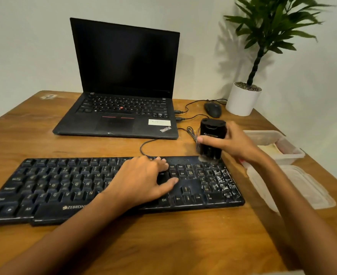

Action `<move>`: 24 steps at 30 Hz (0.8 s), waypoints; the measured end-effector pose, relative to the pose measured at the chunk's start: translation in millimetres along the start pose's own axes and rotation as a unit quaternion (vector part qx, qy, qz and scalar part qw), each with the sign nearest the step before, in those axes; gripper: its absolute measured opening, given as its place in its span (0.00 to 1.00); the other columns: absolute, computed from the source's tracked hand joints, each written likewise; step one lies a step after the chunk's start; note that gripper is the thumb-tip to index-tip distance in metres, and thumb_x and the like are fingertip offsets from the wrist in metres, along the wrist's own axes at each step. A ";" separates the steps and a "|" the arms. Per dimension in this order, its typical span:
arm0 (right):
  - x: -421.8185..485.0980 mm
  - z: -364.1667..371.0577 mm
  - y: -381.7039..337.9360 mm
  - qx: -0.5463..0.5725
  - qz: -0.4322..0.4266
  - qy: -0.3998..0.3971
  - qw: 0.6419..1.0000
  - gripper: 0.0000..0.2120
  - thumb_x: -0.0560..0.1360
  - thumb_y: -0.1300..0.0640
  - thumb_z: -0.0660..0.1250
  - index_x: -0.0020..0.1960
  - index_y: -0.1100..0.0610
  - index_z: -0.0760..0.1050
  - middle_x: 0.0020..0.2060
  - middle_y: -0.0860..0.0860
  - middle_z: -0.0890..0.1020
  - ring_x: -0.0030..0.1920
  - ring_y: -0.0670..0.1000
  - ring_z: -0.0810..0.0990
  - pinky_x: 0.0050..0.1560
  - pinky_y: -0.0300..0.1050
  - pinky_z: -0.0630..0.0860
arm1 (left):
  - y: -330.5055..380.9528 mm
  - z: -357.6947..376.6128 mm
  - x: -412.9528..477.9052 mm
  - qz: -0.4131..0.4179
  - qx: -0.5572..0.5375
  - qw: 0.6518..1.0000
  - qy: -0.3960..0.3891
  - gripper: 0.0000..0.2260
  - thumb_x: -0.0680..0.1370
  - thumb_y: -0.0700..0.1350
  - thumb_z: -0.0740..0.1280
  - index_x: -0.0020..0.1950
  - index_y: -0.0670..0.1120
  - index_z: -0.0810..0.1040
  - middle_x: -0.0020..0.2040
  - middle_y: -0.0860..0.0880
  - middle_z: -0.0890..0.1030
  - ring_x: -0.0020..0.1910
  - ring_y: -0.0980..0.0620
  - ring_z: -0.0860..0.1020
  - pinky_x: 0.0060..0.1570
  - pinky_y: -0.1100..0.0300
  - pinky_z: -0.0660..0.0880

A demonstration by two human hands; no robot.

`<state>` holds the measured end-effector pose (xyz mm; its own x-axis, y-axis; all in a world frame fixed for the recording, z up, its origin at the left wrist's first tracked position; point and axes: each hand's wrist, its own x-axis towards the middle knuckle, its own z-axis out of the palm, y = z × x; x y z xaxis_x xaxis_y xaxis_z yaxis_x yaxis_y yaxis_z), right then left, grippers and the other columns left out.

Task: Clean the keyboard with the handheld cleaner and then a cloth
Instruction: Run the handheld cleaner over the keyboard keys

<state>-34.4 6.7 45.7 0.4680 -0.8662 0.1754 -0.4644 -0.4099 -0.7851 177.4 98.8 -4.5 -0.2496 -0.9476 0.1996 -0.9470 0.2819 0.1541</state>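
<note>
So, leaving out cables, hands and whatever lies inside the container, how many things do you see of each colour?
Black: 4 (laptop, keyboard, mouse, cleaner)
White: 1 (plant pot)
Clear: 2 (container, lid)
Total: 7

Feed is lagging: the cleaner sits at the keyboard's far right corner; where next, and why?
Probably draw the handheld cleaner toward the near edge, over the numpad: white debris lies there, and the left hand braces the keyboard.

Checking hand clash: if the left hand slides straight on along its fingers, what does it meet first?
Probably the handheld cleaner, held by the right hand at the far right corner of the keyboard. The left hand lies on the keys, fingers aimed that way; depth is unclear.
</note>
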 end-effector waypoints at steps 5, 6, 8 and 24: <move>-24.3 -2.2 -6.1 0.024 -0.049 0.040 0.998 0.12 0.66 0.47 0.74 0.42 0.54 0.77 0.36 0.48 0.82 0.41 0.41 0.80 0.42 0.34 0.75 | 3.1 -1.0 -2.9 -0.016 -0.019 1.000 0.009 0.37 0.68 0.71 0.46 0.65 0.51 0.74 0.61 0.53 0.78 0.58 0.53 0.77 0.53 0.53 0.76; -29.5 0.5 -8.9 0.033 -0.060 0.033 0.997 0.16 0.66 0.45 0.74 0.45 0.56 0.78 0.40 0.51 0.83 0.45 0.47 0.81 0.46 0.42 0.77 | 6.4 -1.5 -4.5 -0.017 -0.043 0.999 0.009 0.36 0.68 0.71 0.49 0.66 0.51 0.73 0.63 0.53 0.76 0.61 0.54 0.75 0.56 0.53 0.74; -38.4 8.5 -14.9 0.060 -0.069 0.014 0.996 0.20 0.66 0.45 0.72 0.49 0.60 0.77 0.44 0.58 0.83 0.49 0.55 0.82 0.52 0.55 0.78 | 16.2 -2.9 -7.5 0.003 -0.096 0.995 -0.002 0.34 0.68 0.71 0.58 0.67 0.52 0.71 0.67 0.53 0.72 0.65 0.56 0.71 0.62 0.54 0.70; -66.7 27.9 -3.9 0.068 -0.033 -0.095 0.993 0.14 0.68 0.52 0.74 0.51 0.53 0.77 0.46 0.49 0.84 0.50 0.50 0.82 0.54 0.47 0.78 | 25.1 -6.7 -11.8 0.028 -0.115 0.992 -0.042 0.27 0.69 0.64 0.67 0.64 0.51 0.75 0.66 0.53 0.72 0.54 0.64 0.74 0.58 0.62 0.71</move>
<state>-42.8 74.0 20.5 0.6342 -0.7631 0.1243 -0.3273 -0.4106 -0.8510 157.9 118.1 3.5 -0.3264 -0.9356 0.1348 -0.8623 0.3531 0.3629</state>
